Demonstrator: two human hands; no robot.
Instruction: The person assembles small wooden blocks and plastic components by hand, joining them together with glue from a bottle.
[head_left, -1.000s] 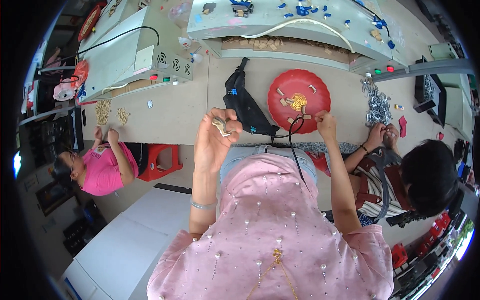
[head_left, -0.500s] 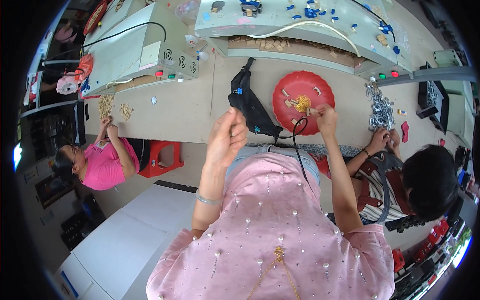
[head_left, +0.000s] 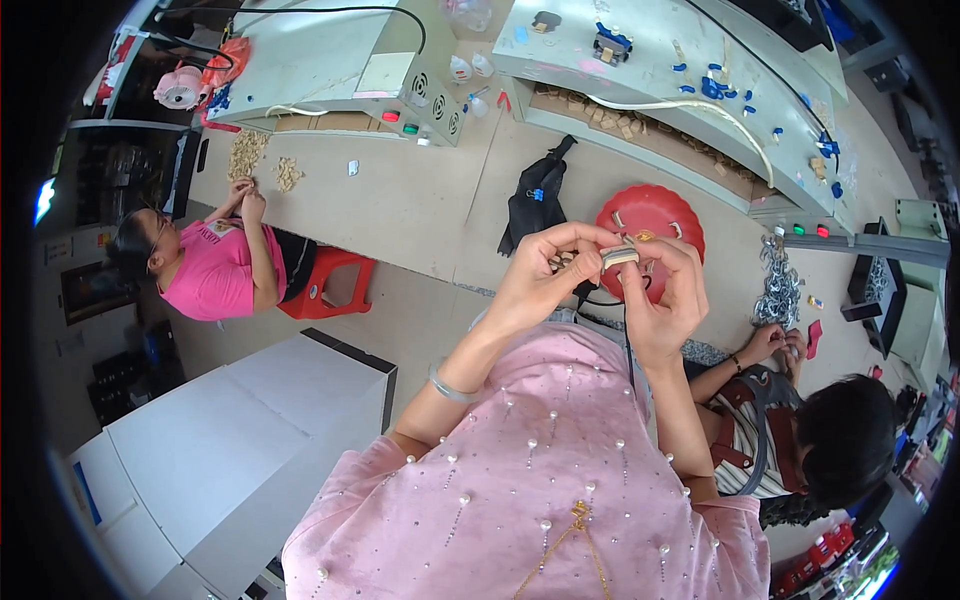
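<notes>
small pale part [head_left: 620,256] pinched between both hands (grip of left hand [head_left: 535,285] and right hand [head_left: 665,290])

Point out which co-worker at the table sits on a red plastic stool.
The person in the bright pink shirt at the left; the red plastic stool shows beside them. The dark-haired person in the striped top shows no stool.
</notes>
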